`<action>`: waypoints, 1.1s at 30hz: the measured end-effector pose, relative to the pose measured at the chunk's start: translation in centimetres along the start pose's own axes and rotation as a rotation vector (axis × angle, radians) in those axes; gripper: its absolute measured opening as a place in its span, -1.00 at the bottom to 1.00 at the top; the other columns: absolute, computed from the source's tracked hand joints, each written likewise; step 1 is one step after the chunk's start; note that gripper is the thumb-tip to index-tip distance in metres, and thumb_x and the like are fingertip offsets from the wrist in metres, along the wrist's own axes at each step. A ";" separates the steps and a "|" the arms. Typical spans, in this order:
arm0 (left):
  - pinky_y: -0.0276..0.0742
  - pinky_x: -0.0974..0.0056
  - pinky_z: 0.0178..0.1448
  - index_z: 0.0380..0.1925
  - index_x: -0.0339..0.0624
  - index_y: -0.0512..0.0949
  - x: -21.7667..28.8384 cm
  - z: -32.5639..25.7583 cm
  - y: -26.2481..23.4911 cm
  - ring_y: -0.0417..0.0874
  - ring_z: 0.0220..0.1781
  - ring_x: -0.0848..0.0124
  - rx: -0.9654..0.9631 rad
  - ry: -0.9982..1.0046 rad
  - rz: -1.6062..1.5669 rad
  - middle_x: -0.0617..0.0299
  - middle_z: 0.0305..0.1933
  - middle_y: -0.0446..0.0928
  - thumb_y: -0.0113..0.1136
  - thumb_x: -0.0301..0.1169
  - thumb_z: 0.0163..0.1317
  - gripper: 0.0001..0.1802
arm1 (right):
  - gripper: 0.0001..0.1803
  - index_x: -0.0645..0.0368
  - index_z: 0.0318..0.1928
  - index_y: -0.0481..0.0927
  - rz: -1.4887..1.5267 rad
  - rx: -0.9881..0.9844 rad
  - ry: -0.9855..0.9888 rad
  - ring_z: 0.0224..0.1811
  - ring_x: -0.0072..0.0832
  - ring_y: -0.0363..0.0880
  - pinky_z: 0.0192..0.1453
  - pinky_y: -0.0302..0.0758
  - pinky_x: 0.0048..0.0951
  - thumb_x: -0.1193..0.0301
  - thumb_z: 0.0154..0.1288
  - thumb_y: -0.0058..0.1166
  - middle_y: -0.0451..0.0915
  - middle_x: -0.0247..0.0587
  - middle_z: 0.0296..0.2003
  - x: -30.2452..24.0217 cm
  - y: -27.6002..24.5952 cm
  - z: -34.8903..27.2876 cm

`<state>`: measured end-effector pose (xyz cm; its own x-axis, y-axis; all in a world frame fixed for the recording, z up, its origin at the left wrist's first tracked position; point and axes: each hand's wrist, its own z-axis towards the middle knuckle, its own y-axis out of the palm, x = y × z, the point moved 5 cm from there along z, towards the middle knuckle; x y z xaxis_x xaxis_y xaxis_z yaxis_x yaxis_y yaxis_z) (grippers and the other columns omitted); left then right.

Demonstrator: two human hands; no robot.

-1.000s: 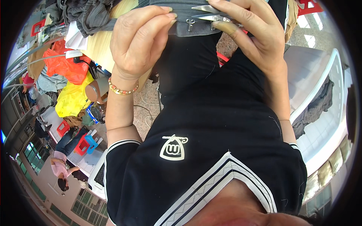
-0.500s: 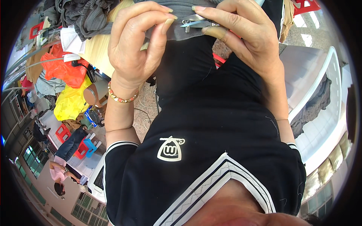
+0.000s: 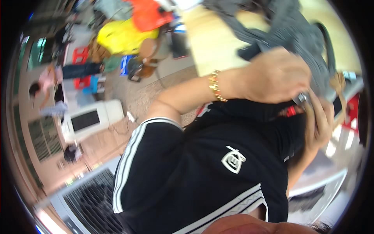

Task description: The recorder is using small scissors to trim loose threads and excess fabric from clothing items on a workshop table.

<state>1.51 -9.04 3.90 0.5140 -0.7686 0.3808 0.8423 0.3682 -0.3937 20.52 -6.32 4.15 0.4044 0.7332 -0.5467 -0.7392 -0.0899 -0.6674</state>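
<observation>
My left hand (image 3: 277,75) is curled closed and blurred, its fingertips next to a small shiny metal piece (image 3: 302,98). What it holds, if anything, I cannot make out. My right hand (image 3: 322,119) has its thumb and fingers pressed round that metal piece; its exact kind is too blurred to tell. Dark grey ribbed fabric (image 3: 300,41) lies bunched on the light wooden table (image 3: 206,43) just beyond my hands. A beaded gold and orange bracelet (image 3: 215,85) circles my left wrist.
At the upper left lie a yellow plastic bag (image 3: 122,37) and a red-orange bag (image 3: 150,15). A person in pink (image 3: 50,76) is farther left. A white bin (image 3: 331,185) with dark cloth stands at the lower right, and a grey slatted unit (image 3: 93,199) at the lower left.
The view has swung, so hands and table appear farther right. My left hand has gone from loosely bent fingers to a closed shape, nearer my right hand and the metal piece.
</observation>
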 end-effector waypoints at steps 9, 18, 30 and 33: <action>0.44 0.25 -0.14 -0.37 -0.08 0.56 1.6 -0.7 0.2 0.59 -0.23 0.34 0.101 -0.103 -0.021 0.32 -0.20 0.55 0.30 -0.44 0.16 -0.91 | -0.69 0.44 0.05 0.64 0.102 -0.106 -0.089 -0.22 -0.37 0.55 -0.07 0.49 -0.47 0.71 0.28 0.16 0.56 -0.08 -0.24 2.3 -0.1 -0.9; 0.54 0.25 -0.14 -0.35 -0.20 0.56 1.5 0.0 -0.8 0.62 -0.24 0.26 0.166 -0.202 -0.176 0.20 -0.22 0.56 0.27 -0.47 0.21 -0.92 | -0.67 0.43 0.09 0.62 0.234 -0.083 -0.067 -0.17 -0.36 0.54 -0.01 0.46 -0.42 0.67 0.31 0.14 0.57 -0.09 -0.21 3.3 0.7 -1.3; 0.60 0.35 0.00 -0.20 -0.28 0.58 -0.5 -1.5 -0.3 0.66 -0.10 0.48 0.146 -0.597 -0.612 0.21 -0.17 0.62 0.17 -0.50 0.40 -0.92 | -0.61 0.35 0.10 0.66 0.088 0.022 0.087 -0.11 -0.36 0.57 0.03 0.48 -0.41 0.67 0.23 0.20 0.62 -0.10 -0.17 2.7 -0.3 -1.6; 0.59 0.33 0.08 -0.09 -0.30 0.57 -0.2 -1.3 -1.9 0.70 -0.07 0.40 0.140 -0.753 -0.610 0.13 -0.07 0.62 0.07 -0.46 0.48 -0.84 | -0.57 0.27 0.05 0.71 0.182 0.109 0.123 -0.19 -0.43 0.57 -0.08 0.47 -0.49 0.64 0.10 0.31 0.62 -0.18 -0.25 0.8 -1.1 -0.2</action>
<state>-0.37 -10.28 3.47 -0.0877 -0.3304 0.9398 0.9846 0.1144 0.1321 21.73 -5.77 4.37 0.3170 0.6230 -0.7151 -0.8572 -0.1345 -0.4971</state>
